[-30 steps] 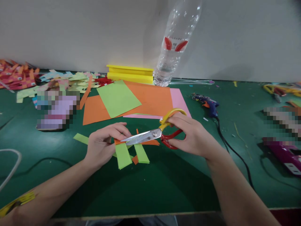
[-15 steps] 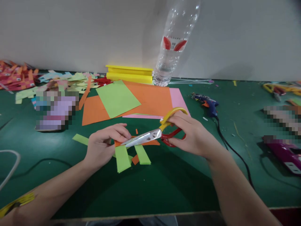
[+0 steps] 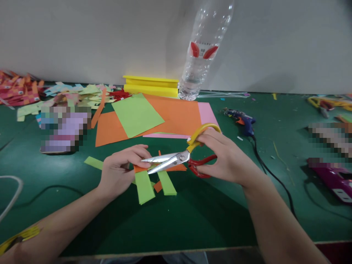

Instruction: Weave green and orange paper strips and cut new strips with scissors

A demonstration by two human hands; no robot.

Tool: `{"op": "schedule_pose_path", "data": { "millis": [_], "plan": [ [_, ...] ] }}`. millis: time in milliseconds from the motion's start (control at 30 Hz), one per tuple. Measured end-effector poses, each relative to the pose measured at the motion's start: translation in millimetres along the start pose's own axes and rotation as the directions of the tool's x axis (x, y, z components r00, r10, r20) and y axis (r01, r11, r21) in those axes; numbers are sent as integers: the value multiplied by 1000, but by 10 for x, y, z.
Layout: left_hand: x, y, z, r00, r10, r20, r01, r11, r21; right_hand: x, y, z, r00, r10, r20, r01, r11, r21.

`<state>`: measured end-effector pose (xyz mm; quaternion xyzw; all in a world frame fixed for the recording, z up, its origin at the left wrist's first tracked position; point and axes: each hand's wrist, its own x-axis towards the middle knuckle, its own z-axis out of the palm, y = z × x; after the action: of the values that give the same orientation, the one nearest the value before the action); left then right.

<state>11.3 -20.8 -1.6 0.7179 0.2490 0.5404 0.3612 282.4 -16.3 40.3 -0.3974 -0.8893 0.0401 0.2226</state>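
In my right hand is a pair of scissors with one yellow and one red handle. The metal blades are parted and point left, reaching my left fingertips. My left hand pinches an orange paper strip from which a folded green paper strip hangs. Just right of it, a second folded green strip hangs below the blades. Orange scraps, one of them a small orange piece, lie around and under the strips. The left thumb is partly hidden.
Behind my hands lie a green sheet, orange sheets and a pink sheet. Farther back stand a yellow folded piece and a water bottle. A corded glue gun rests at right; paper scraps heap at back left.
The scissor blades have parted, their handles spreading in my right hand. The hanging green strips have shifted slightly downward. My left hand keeps its place.
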Motion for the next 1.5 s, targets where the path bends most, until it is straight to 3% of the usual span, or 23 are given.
{"op": "schedule_pose_path", "data": {
  "millis": [467,1500],
  "plan": [
    [-22,-20,18,1000,15,24,-16,999,45,4,-13,-8,998,-60,-9,60,998,-30],
    [21,0,15,996,-21,85,20,1000,18,21,-62,33,998,-55,38,55,998,2]
  ]
}}
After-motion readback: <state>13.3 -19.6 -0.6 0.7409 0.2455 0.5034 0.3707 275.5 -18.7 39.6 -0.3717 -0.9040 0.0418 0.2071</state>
